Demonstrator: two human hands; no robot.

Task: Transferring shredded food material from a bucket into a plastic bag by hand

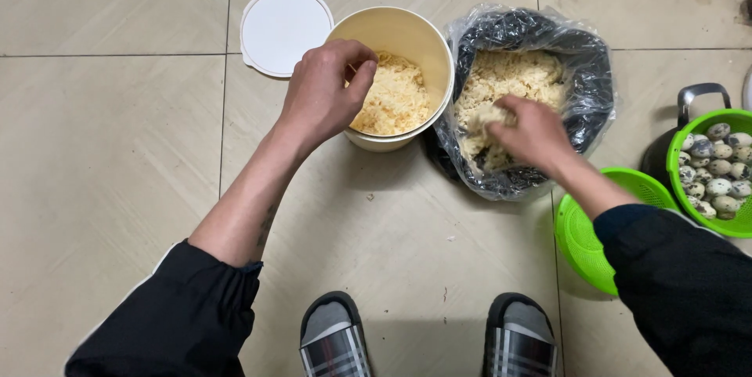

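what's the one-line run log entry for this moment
left hand: on rim of cream bucket | right hand: in black bag, grabbing yellow shreds | lid: off, on floor

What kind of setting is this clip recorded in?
Probably a home or small kitchen floor used for food preparation. A person crouches on beige floor tiles, with a cream bucket of yellow shreds, a plastic bag of more, and a green colander of speckled eggs.
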